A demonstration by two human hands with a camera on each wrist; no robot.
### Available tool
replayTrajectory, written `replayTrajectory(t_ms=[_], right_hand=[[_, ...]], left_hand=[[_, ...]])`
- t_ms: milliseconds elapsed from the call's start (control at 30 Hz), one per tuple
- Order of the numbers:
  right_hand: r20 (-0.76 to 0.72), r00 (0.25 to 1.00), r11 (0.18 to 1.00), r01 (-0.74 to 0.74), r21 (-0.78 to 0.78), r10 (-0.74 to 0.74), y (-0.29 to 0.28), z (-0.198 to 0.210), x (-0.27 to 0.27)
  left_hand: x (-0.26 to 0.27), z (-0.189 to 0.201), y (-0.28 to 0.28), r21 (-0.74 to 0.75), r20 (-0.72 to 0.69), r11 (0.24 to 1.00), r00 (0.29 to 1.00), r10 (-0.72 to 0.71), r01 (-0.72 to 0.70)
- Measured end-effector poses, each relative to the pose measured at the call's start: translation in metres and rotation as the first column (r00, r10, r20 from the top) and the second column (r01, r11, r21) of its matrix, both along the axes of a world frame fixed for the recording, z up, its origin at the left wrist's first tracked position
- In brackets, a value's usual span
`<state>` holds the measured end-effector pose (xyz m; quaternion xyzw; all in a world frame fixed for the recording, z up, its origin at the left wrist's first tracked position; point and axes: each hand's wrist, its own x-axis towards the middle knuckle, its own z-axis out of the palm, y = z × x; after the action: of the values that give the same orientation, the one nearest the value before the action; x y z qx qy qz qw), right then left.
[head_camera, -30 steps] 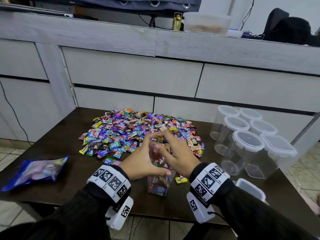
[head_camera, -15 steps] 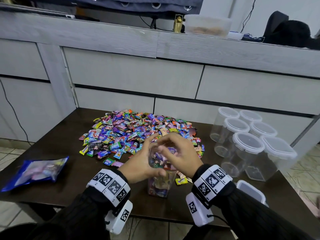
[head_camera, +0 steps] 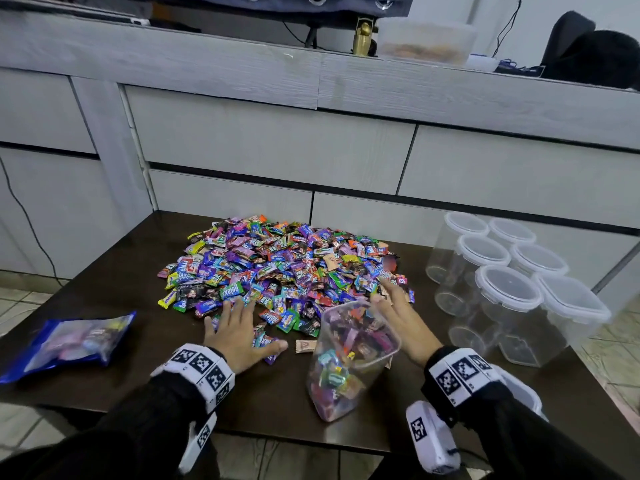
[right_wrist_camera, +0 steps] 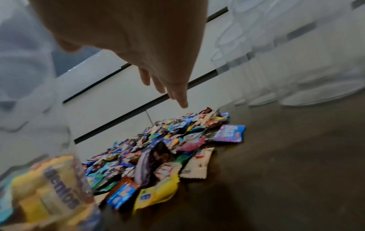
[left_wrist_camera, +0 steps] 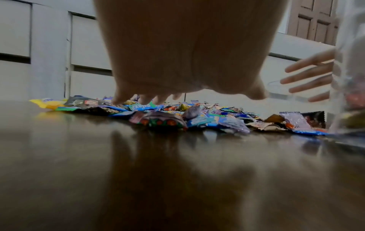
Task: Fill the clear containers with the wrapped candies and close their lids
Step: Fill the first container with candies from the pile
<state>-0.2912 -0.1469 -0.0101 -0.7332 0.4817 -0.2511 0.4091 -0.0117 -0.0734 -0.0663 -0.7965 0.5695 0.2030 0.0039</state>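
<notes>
A: Candies (head_camera: 284,261) heaped just beyond both hands; open container (head_camera: 349,358) stands between the hands, lidless, part-filled, on the table (head_camera: 104,289).

B: Left hand (head_camera: 239,332) flat, fingers spread on the heap's near edge, gripping nothing; right hand (head_camera: 401,317) open too, fingers straight beside the container's rim; likely placed to rake more candies in.

A: Lidded empty containers (head_camera: 512,289) right of the right hand; blue bag (head_camera: 65,341) left of the left hand; nothing blocks the heap.
</notes>
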Motion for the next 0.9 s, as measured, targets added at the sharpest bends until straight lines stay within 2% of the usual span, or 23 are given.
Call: replayTrajectory(t_ms=[200, 300, 367, 433, 500, 600, 700, 800, 900], right_hand=[[0.003, 1.000, 0.998, -0.030, -0.053, 0.030, -0.001, 0.001, 0.014], [-0.177, 0.984, 0.990, -0.016, -0.138, -0.009, -0.008, -0.007, 0.011], [-0.402, 0.916, 0.994, -0.020, -0.103, -0.023, -0.014, -0.018, 0.008], [-0.617, 0.787, 1.000, 0.031, 0.003, -0.023, -0.018, -0.032, 0.007], [-0.712, 0.701, 0.998, 0.065, 0.025, -0.028, -0.018, -0.047, 0.009], [-0.719, 0.695, 1.000, 0.001, 0.022, 0.015, -0.015, -0.057, 0.019], [-0.660, 0.743, 0.993, -0.102, 0.050, 0.110, -0.016, -0.050, 0.035], [-0.604, 0.773, 0.980, -0.179, 0.084, 0.193, -0.019, -0.036, 0.050], [-0.636, 0.730, 0.959, -0.276, 0.062, 0.251, -0.025, -0.033, 0.060]], left_hand=[[-0.005, -0.001, -0.006, 0.092, 0.069, 0.996, 0.998, -0.013, 0.007], [-0.005, -0.002, -0.008, 0.079, 0.106, 0.997, 0.994, -0.009, 0.000], [-0.002, -0.004, -0.012, 0.080, 0.122, 0.997, 0.993, -0.001, -0.009], [0.001, -0.008, -0.017, 0.091, 0.132, 0.996, 0.991, 0.009, -0.021], [0.003, -0.014, -0.023, 0.095, 0.132, 0.995, 0.991, 0.020, -0.033], [0.002, -0.025, -0.033, 0.077, 0.121, 0.997, 0.993, 0.005, -0.014], [-0.004, -0.032, -0.043, -0.008, 0.127, 0.998, 0.990, -0.061, 0.062], [-0.015, -0.029, -0.051, -0.016, 0.118, 0.986, 0.980, -0.160, 0.163], [-0.025, -0.024, -0.058, -0.014, 0.070, 0.963, 0.961, -0.269, 0.271]])
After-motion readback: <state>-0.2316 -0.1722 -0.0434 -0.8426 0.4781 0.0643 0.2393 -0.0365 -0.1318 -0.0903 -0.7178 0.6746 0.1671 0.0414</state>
